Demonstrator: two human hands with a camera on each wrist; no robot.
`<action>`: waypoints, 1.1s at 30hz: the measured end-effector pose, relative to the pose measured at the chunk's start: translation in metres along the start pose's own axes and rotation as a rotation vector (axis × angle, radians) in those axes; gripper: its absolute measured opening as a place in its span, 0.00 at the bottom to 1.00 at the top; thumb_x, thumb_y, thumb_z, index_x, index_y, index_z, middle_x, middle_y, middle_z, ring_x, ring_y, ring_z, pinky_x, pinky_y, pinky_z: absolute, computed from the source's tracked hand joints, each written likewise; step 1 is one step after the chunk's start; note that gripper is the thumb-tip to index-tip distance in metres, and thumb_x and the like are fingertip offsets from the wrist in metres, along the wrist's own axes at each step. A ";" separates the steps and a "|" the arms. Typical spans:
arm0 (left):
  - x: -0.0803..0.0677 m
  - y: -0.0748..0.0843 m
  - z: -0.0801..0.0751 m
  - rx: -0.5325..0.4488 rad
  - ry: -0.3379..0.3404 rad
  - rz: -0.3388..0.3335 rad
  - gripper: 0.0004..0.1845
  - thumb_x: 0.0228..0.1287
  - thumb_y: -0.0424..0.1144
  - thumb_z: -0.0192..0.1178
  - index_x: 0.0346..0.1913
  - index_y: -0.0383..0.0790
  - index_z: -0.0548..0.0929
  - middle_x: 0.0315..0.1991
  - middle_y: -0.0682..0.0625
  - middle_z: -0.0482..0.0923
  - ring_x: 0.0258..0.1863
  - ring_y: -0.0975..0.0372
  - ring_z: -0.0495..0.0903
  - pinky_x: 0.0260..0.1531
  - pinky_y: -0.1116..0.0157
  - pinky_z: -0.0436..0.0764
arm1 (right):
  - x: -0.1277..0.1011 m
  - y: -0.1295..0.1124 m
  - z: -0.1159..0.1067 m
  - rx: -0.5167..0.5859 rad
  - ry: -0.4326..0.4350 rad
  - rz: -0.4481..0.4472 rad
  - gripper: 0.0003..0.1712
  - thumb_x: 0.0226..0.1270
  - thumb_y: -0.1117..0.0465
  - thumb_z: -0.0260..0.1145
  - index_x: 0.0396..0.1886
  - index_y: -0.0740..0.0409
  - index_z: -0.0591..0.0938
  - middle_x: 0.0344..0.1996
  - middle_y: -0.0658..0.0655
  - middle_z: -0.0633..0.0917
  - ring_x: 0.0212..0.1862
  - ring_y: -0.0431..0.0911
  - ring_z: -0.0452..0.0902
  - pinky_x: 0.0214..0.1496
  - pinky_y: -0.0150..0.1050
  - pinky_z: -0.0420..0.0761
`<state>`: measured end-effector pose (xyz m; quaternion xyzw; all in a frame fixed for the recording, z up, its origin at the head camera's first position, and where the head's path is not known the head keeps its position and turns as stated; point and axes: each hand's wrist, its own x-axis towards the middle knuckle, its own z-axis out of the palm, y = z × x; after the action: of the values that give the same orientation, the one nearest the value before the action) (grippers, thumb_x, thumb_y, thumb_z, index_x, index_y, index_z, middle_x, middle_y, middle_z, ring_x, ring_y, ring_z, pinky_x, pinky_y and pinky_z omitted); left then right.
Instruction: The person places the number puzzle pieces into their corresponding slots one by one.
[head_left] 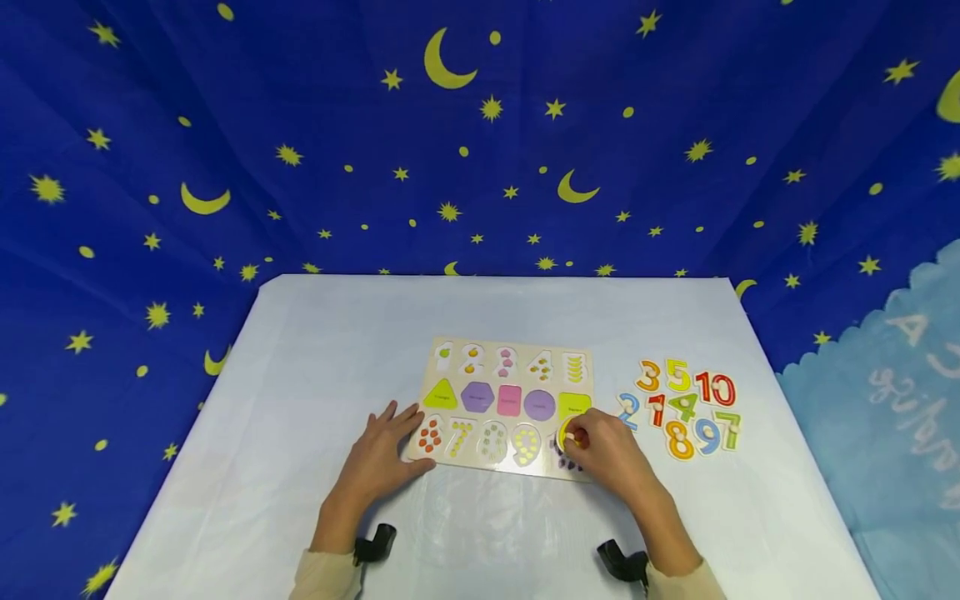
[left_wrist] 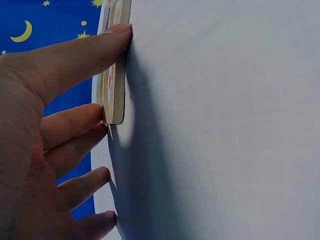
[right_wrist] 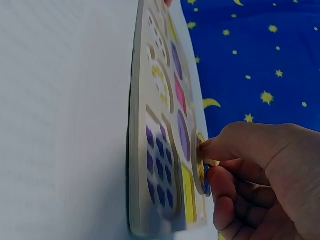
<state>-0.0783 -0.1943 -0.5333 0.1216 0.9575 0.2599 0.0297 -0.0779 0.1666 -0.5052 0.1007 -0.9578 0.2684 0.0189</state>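
Note:
A wooden puzzle board (head_left: 487, 465) with coloured shapes and dotted number slots lies flat on the white table (head_left: 480, 308). My left hand (head_left: 386, 446) rests with straight fingers against the board's front left corner; in the left wrist view its fingertips (left_wrist: 117, 35) touch the board's edge (left_wrist: 119, 75). My right hand (head_left: 600, 446) pinches the peg of a small yellow piece (head_left: 567, 433) at the board's front right corner. In the right wrist view the piece (right_wrist: 201, 170) sits just off the board (right_wrist: 137, 125), beside the purple-dotted slot (right_wrist: 159, 170), between thumb and finger of my right hand (right_wrist: 250, 165).
Several loose coloured number pieces (head_left: 682, 404) lie in a cluster on the table right of the board. A blue cloth with yellow stars and moons (head_left: 480, 125) hangs behind and around the table. A pale blue cloth (head_left: 900, 400) is at the right.

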 end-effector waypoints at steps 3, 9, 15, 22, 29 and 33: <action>0.000 -0.002 -0.002 0.001 0.000 0.003 0.43 0.44 0.56 0.74 0.66 0.44 0.75 0.68 0.52 0.66 0.72 0.51 0.53 0.69 0.43 0.50 | 0.005 -0.006 0.004 0.003 0.016 -0.025 0.06 0.49 0.62 0.73 0.27 0.56 0.85 0.22 0.45 0.74 0.25 0.40 0.68 0.28 0.34 0.73; 0.000 -0.001 0.002 -0.003 0.009 0.001 0.43 0.44 0.56 0.74 0.66 0.45 0.74 0.69 0.53 0.66 0.72 0.51 0.53 0.69 0.44 0.50 | 0.009 -0.017 0.011 0.011 0.044 -0.107 0.05 0.49 0.63 0.73 0.26 0.55 0.84 0.21 0.43 0.73 0.24 0.38 0.67 0.27 0.34 0.72; -0.001 -0.003 0.001 -0.009 0.008 0.002 0.44 0.45 0.56 0.74 0.66 0.44 0.73 0.69 0.53 0.65 0.72 0.52 0.52 0.69 0.45 0.49 | 0.013 -0.031 0.022 0.018 0.030 -0.153 0.05 0.49 0.62 0.73 0.26 0.56 0.84 0.20 0.43 0.72 0.24 0.38 0.66 0.27 0.32 0.72; 0.000 -0.003 0.000 -0.019 0.007 -0.003 0.44 0.45 0.56 0.74 0.67 0.44 0.73 0.69 0.53 0.64 0.73 0.52 0.51 0.70 0.45 0.47 | 0.017 -0.044 0.030 0.028 0.009 -0.177 0.05 0.50 0.62 0.73 0.26 0.55 0.84 0.21 0.43 0.71 0.24 0.38 0.66 0.27 0.31 0.72; -0.002 -0.003 0.001 -0.022 0.000 -0.006 0.44 0.45 0.57 0.74 0.67 0.44 0.72 0.69 0.54 0.64 0.73 0.52 0.50 0.70 0.45 0.46 | 0.019 -0.051 0.036 0.039 0.000 -0.192 0.05 0.50 0.63 0.73 0.27 0.55 0.85 0.21 0.42 0.71 0.24 0.37 0.66 0.26 0.30 0.72; -0.001 -0.003 0.002 -0.029 0.009 -0.003 0.44 0.45 0.57 0.74 0.67 0.44 0.72 0.69 0.54 0.64 0.73 0.52 0.50 0.70 0.45 0.46 | 0.020 -0.055 0.039 0.035 0.007 -0.218 0.04 0.51 0.63 0.72 0.28 0.55 0.85 0.21 0.42 0.70 0.24 0.36 0.66 0.26 0.29 0.71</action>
<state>-0.0773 -0.1960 -0.5364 0.1184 0.9539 0.2744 0.0277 -0.0858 0.0968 -0.5090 0.2034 -0.9363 0.2819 0.0494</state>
